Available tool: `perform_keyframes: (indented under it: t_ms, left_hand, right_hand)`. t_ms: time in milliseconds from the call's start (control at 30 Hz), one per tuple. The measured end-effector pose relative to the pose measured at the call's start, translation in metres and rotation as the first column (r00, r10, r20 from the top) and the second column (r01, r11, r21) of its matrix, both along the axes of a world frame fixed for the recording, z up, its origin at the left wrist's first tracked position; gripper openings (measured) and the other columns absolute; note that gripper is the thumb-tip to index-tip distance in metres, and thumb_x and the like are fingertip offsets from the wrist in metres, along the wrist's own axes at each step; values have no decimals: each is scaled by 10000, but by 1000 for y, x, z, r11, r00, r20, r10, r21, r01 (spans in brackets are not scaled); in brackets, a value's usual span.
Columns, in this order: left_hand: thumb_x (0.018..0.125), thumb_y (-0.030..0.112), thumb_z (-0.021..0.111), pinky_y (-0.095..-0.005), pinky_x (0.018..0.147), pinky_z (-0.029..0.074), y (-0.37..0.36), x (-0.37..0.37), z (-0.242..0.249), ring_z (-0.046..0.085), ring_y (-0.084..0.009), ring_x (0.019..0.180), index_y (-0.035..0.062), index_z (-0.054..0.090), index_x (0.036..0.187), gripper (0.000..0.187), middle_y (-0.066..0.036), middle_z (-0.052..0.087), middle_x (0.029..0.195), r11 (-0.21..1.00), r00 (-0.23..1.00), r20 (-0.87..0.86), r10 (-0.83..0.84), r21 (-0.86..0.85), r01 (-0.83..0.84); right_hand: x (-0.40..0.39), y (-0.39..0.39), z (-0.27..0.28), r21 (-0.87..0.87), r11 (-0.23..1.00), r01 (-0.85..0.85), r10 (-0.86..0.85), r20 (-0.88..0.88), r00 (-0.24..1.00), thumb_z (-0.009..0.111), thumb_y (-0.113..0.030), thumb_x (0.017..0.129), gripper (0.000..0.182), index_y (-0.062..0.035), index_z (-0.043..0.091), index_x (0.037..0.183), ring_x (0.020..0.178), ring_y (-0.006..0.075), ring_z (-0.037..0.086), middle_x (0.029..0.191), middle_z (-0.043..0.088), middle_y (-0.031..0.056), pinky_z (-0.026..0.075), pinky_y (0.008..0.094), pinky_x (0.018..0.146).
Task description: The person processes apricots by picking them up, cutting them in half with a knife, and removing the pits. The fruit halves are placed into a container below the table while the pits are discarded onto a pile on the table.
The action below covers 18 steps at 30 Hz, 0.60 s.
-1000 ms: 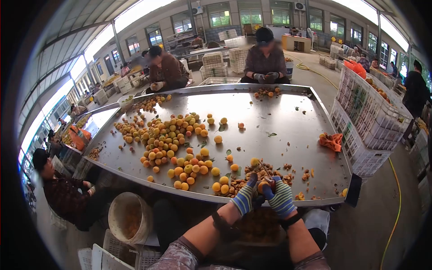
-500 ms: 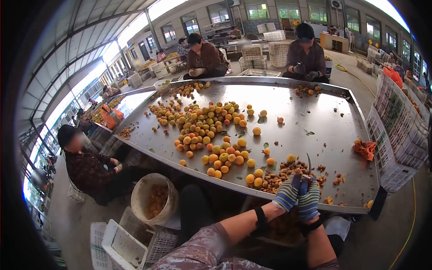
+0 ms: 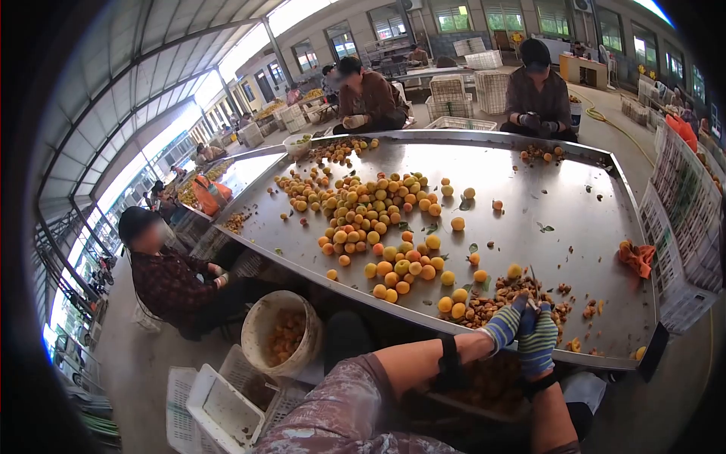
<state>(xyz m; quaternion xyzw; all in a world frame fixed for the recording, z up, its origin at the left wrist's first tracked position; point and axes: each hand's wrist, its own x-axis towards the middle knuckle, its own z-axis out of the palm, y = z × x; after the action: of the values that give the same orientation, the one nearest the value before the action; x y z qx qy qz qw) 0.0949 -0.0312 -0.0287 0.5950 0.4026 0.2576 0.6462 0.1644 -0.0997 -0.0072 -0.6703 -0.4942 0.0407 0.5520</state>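
Note:
Both my hands wear blue, yellow and white striped gloves and meet at the near edge of a metal table point(image 3: 560, 219). My right hand point(image 3: 538, 339) is closed around a knife point(image 3: 534, 278) with a thin curved blade pointing up and away. My left hand point(image 3: 504, 325) is closed against it, fingers curled; whatever it holds is hidden. Just beyond and beside them lies a heap of brown pits point(image 3: 488, 309). Loose apricots point(image 3: 451, 303) sit left of the heap, and a large pile of apricots point(image 3: 370, 204) spreads over the table's left half.
A white bucket point(image 3: 281, 333) of orange fruit pieces and white plastic crates point(image 3: 223, 408) stand at lower left. Stacked crates point(image 3: 681, 234) border the table's right side, near an orange cloth point(image 3: 636, 257). Other people sit around the table, two opposite and one at left.
The whole view has shifted, so the table and my hands appear farther right. My hands stay together by the pits, and the blade has tilted and shows less of its length.

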Motion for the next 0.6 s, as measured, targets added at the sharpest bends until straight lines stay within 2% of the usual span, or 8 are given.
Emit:
perform_keyframes:
  t_ms: [100,333,400,433,467,500,567,600]
  left_hand:
    - [853,445,556,-270,626,442,8,-7,3,538,-163,656,175,622,934,290,-44,631,783,814,981,192,21,-574,95]
    - [878,515,476,-255,767,443,10,-11,10,545,-166,894,141,605,1071,440,-39,630,1002,544,954,188,232,-839,34]
    - [886,538,450,-250,814,444,11,-14,14,548,-166,974,130,600,1116,492,-38,630,1074,422,943,182,278,-905,50]
    - [891,550,436,-248,837,444,14,-15,16,549,-167,1014,125,597,1139,518,-37,630,1111,330,945,172,278,-941,75]
    - [844,451,582,-242,611,490,9,-27,30,609,-148,753,157,621,1000,336,3,652,800,512,899,418,135,-806,298]
    - [864,455,557,-240,617,512,3,-20,37,633,-150,769,131,613,1017,363,7,662,805,619,885,427,186,-751,233]
    - [879,533,484,-256,537,513,7,-18,43,620,-166,629,94,597,956,460,-53,637,736,632,824,496,275,-739,234]
    - [869,583,459,-249,461,479,19,-33,25,582,-161,545,99,582,897,500,-56,601,682,623,863,495,98,-707,334]
  right_hand:
    - [-1,5,-14,-37,999,-24,28,97,995,517,-250,893,236,-49,474,776,452,315,543,521,533,131,381,388,411]
    - [-11,8,6,-8,983,-185,179,292,940,553,-264,862,227,-55,511,784,449,264,539,520,526,113,394,374,433]
    - [-8,19,-6,89,982,-166,180,-173,968,566,-317,875,257,-62,551,849,459,166,477,571,549,74,408,308,469]
    - [0,35,-24,213,960,-184,264,-456,850,570,-353,877,300,-55,561,845,469,134,459,579,545,43,405,279,474]
    - [17,44,-34,324,938,-126,325,-685,652,575,-389,878,343,-48,571,842,479,102,441,586,541,12,402,250,478]
    - [9,31,14,326,945,-35,301,-820,487,533,-478,884,407,-80,572,806,444,95,426,573,510,-26,377,221,441]
    - [55,20,-16,263,856,-446,294,-956,1,429,-603,879,459,-172,539,768,371,73,356,515,395,-60,287,238,349]
    - [49,11,6,226,883,-411,272,-961,56,424,-663,845,518,-180,480,666,347,73,341,453,364,-58,278,221,337]
